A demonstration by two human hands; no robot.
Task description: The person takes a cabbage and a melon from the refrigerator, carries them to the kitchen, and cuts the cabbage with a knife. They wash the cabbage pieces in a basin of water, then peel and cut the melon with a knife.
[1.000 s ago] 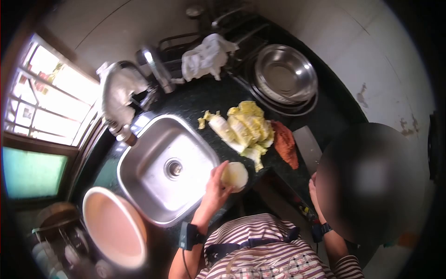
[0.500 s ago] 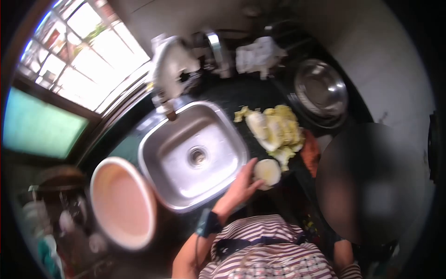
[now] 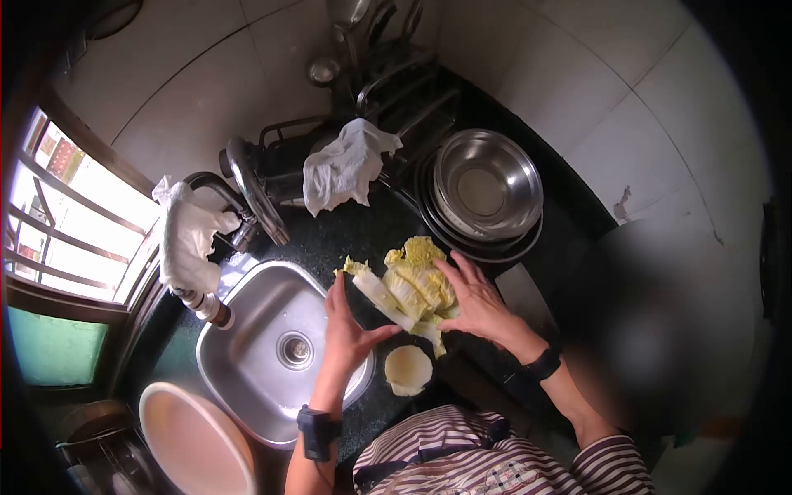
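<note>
Below and left of the sink [image 3: 247,375]: pale round basin [image 3: 194,441], partly cut off by the frame edge. Above and left of the sink: white rag [image 3: 188,235] draped over the tap [image 3: 247,186].

At the sink's right rim: left hand [image 3: 346,330], strap on the wrist, fingers [image 3: 337,290] straight and wide open, gripping nothing, palm edge and thumb pressed to the left flank of the cabbage leaves [image 3: 417,285].

Cabbage leaves just right of the sink on the dark desk [image 3: 346,239], heaped, pale stalks toward the sink, yellow-green frills away from it. Below the heap, off the sink's lower right corner: cut cabbage stump [image 3: 408,370], round face up, lying alone, touched by neither hand.

Further right of the sink: right hand [image 3: 483,312], fingers [image 3: 455,271] spread flat and open over the heap's right side, resting on the leaves without closing round them. Beyond it, still farther from the sink: grey flat slab [image 3: 520,293], kind not clear.

Up and right of the sink: white cloth [image 3: 346,169] hung on a wire rack [image 3: 396,91], then stacked steel bowls [image 3: 487,190] near the tiled wall.
</note>
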